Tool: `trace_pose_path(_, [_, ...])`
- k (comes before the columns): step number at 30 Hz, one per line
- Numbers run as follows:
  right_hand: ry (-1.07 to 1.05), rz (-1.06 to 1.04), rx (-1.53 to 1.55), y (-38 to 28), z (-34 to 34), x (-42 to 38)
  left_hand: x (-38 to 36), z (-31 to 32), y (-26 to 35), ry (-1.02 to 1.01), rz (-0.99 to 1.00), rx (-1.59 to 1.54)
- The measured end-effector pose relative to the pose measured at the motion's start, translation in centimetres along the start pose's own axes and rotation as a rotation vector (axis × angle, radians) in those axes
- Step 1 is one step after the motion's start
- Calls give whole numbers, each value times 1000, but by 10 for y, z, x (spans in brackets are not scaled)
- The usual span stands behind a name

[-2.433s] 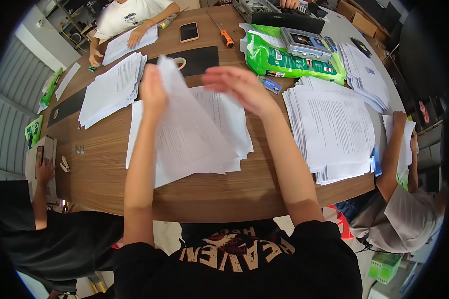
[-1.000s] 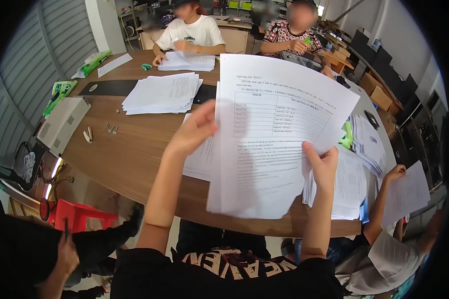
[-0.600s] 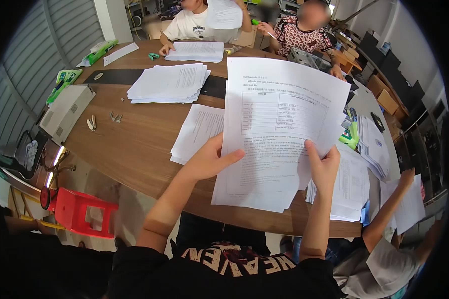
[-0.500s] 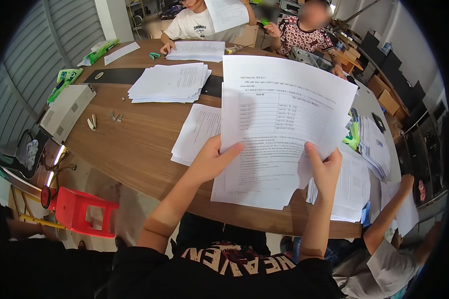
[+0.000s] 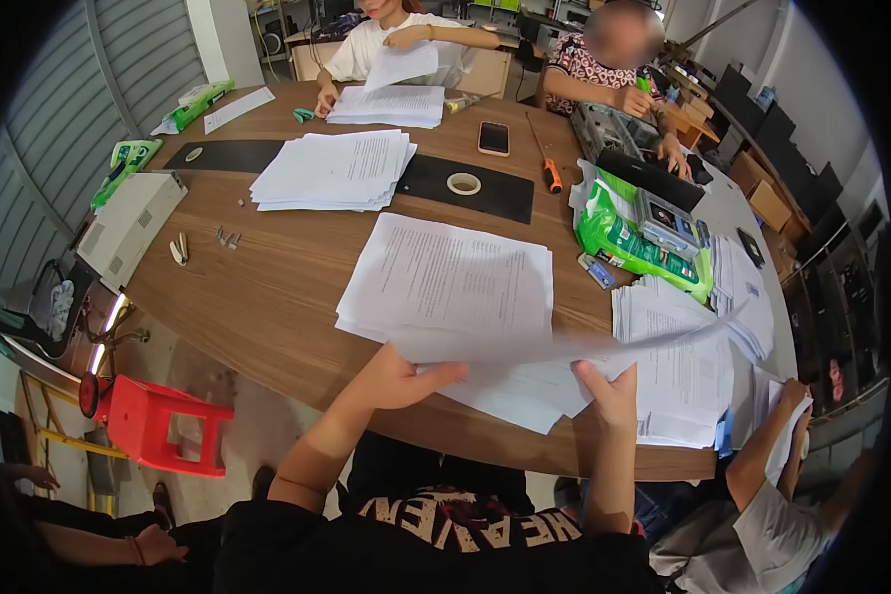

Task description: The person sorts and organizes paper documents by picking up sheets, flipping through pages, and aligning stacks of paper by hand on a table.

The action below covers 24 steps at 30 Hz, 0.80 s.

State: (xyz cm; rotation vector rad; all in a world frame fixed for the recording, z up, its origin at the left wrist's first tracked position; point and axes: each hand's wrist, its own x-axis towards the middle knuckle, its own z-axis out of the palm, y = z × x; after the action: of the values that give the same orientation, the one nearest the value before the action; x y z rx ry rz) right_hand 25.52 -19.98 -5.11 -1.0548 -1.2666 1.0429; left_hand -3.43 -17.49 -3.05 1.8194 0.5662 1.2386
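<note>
My left hand (image 5: 411, 378) grips the left part of some paper sheets (image 5: 525, 348), its thumb on top. The right part of the same sheets is pinched by my right hand (image 5: 606, 388). The sheets are tipped nearly edge-on and look blurred. Just beyond them a stack of printed pages (image 5: 445, 277) lies on the wooden table (image 5: 257, 337). More paper shows under the held sheets near the table's front edge. To the right of my right hand is another pile of printed pages (image 5: 678, 386).
Farther back lie a paper stack (image 5: 332, 168), a tape roll (image 5: 463, 183), a phone (image 5: 494, 139), an orange screwdriver (image 5: 551, 178) and green packs (image 5: 639, 238). Two people sit across the table; another person's arms (image 5: 762, 436) are at the right. A red stool (image 5: 168, 421) stands left.
Both my hands have moved down toward me, and the held sheets have tipped from facing me to nearly flat. The phone, tape roll and screwdriver now show. The person opposite has lowered a sheet.
</note>
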Motion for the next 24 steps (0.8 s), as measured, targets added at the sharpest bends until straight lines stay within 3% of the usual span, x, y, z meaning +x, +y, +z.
trace_pose_path(3, [48, -10, -29, -15, 14, -2, 3, 4, 9, 172, -187, -92])
trace_pose_path(7, [116, -190, -85, -30, 32, -11, 8, 15, 21, 237, -161, -10])
trace_pose_path(10, [26, -118, -70, -9, 24, -14, 8, 22, 8, 271, -73, -48])
trace_pose_path(16, [-4, 49, -37, 26, 18, -19, -2, 17, -38, 168, -245, -42])
trace_pose_path(18, [-16, 14, -92, 9, 26, -18, 1, 21, -34, 169, -196, 167])
trace_pose_path(21, [-44, -35, -161, -13, 34, -20, 7, 30, -7, 215, -95, 178])
trace_pose_path(24, [-40, -16, -121, -1, 37, -23, -2, 36, -29, 293, -160, 84])
